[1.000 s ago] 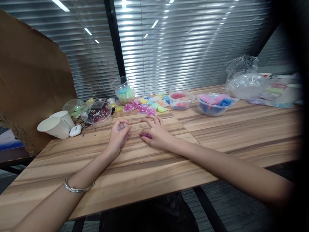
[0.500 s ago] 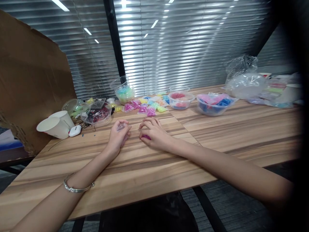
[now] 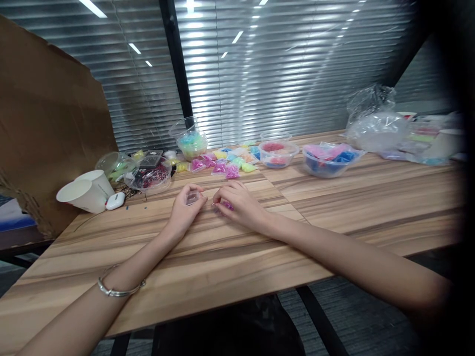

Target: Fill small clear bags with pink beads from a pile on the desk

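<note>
My left hand (image 3: 187, 205), with a silver bangle on its wrist, is closed around a small clear plastic box (image 3: 192, 198). Just to the right, my right hand (image 3: 239, 203) has its fingers curled around a small bag of magenta beads (image 3: 227, 204), partly hidden by the fingers. A narrow gap separates the two hands above the wooden table (image 3: 237, 262). Behind them lie several small bags of pink beads (image 3: 232, 171), with yellow, blue and orange ones beside them.
Paper cups (image 3: 79, 195), a white case (image 3: 115, 200) and a tub of dark red beads (image 3: 152, 175) stand left. Clear bowls (image 3: 278, 155) and a blue-filled tub (image 3: 328, 165) are at the back right. Cardboard (image 3: 52, 113) rises at the left.
My left hand has shifted slightly right, and more of the clear box shows. The fingers of my right hand have drawn closer together, with the magenta bag raised a little.
</note>
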Motion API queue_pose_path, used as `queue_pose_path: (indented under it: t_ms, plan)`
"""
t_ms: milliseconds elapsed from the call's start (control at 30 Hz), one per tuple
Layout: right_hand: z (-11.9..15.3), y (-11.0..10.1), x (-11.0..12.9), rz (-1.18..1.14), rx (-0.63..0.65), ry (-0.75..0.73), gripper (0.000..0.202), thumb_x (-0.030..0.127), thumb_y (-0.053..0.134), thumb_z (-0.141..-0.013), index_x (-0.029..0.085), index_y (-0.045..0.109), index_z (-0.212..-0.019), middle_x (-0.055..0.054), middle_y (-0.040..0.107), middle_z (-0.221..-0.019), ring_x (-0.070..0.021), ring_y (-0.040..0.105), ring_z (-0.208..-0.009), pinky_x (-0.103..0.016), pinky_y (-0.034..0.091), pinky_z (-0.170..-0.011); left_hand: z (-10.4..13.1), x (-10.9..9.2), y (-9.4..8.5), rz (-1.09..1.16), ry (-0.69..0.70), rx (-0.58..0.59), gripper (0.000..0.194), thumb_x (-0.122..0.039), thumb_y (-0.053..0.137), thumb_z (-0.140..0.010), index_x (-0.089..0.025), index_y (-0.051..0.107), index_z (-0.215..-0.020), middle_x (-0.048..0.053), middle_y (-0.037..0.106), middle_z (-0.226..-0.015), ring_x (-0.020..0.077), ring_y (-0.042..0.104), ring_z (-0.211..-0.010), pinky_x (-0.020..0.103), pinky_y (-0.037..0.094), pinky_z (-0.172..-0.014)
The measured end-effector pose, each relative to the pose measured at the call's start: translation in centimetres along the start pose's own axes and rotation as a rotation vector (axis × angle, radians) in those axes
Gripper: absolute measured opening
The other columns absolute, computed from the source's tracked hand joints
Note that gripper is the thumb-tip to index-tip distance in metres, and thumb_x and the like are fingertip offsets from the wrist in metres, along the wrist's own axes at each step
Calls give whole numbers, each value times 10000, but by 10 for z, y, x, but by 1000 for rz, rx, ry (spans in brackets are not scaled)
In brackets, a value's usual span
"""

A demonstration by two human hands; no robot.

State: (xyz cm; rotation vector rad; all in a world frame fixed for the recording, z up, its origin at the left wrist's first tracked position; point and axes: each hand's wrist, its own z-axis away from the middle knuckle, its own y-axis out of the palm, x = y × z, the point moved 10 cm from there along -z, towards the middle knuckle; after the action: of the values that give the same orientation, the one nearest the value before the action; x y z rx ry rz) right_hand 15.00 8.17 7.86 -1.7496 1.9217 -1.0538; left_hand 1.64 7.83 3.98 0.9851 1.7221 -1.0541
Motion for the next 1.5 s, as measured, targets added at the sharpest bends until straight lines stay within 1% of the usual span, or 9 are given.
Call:
queue_pose_path:
  t_ms: [200, 333, 533, 733, 967, 1100, 1233, 1367, 1500]
  plan:
    - [-1, -11, 8, -24, -58, -25, 29, 141, 526, -833, 169, 532, -830, -46, 576, -819, -201, 489, -840, -328, 381, -794, 4, -13, 9, -102, 90, 68, 242, -309, 627, -752, -180, 521, -927, -1, 584, -860, 116, 566, -776, 223, 451, -743]
    - [-2, -15, 15, -21, -89, -73, 50, 119, 525, -817, 169, 529, -812, -45, 572, -796, -197, 488, -817, -323, 392, -771, 6, -14, 17, -122, 107, 131, 253, -327, 615, -770, -177, 513, -946, 16, 597, -912, 136, 585, -829, 252, 461, -791]
    - [0, -14, 23, 12, -108, -153, 67, 162, 491, -884, 163, 548, -850, -51, 591, -803, -193, 510, -822, -346, 402, -808, 13, -23, 31, -194, 201, 248, 245, -259, 585, -786, -173, 504, -1001, 23, 597, -954, 130, 561, -841, 243, 444, -786]
    - [2, -16, 34, 65, -121, -245, 108, 175, 452, -930, 160, 558, -917, -56, 619, -845, -178, 531, -828, -365, 389, -864, 20, -31, 38, -306, 278, 305, 191, -184, 539, -785, -177, 506, -973, 6, 588, -927, 118, 533, -817, 222, 412, -733]
    - [6, -15, 47, 28, -94, -281, 128, 178, 462, -920, 159, 564, -845, -73, 602, -851, -178, 513, -820, -319, 407, -755, 21, -30, 38, -569, 344, 269, 150, -108, 513, -718, -185, 516, -847, -3, 592, -844, 130, 520, -742, 241, 389, -678]
    - [7, -11, 47, -106, -62, -245, 124, 155, 466, -910, 159, 554, -823, -70, 585, -860, -161, 521, -807, -284, 426, -722, 23, -26, 39, -655, 338, 260, 166, -105, 485, -732, -191, 543, -861, 26, 624, -916, 159, 565, -813, 273, 428, -737]
    - [5, -7, 35, -248, -46, -117, 71, 140, 486, -889, 156, 550, -865, -63, 570, -854, -159, 532, -791, -273, 444, -698, 28, -24, 43, -708, 318, 268, 281, -100, 471, -745, -211, 575, -981, 43, 634, -1050, 191, 584, -963, 298, 448, -808]
    - [5, -7, 21, -274, -70, 8, 60, 145, 495, -875, 159, 549, -898, -56, 586, -838, -165, 540, -761, -292, 450, -704, 29, -23, 44, -746, 277, 270, 294, -142, 471, -774, -225, 567, -1040, 41, 637, -1043, 199, 595, -944, 298, 459, -773]
    - [5, -5, 25, -287, -46, 0, 56, 142, 497, -867, 163, 548, -857, -52, 588, -826, -162, 539, -751, -284, 445, -690, 28, -22, 43, -755, 266, 276, 246, -132, 459, -766, -215, 574, -968, 42, 634, -1037, 196, 591, -938, 300, 464, -781]
